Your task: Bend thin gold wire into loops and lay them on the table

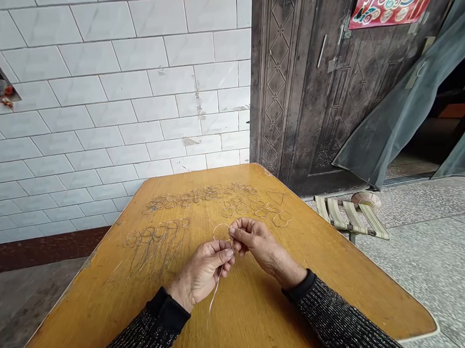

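A thin wire (213, 299) bent into a round loop at its upper end is held between both hands above the table. My left hand (204, 271) pinches it below the loop, and a straight tail hangs down from the fingers. At the loop's right side, my right hand (254, 242) pinches the same wire, its fingertips close to the left ones. Beyond the hands lie several wire shapes of joined loops (210, 192). To the left rest several looped wires with long straight tails (157, 235).
The wooden table (271, 321) has rounded corners. White wall tiles (104, 84) rise behind it, beside a dark carved door (299, 94). A striped folding stool (351, 217) and a ball (366, 199) are on the floor at right, near a grey curtain (399, 115).
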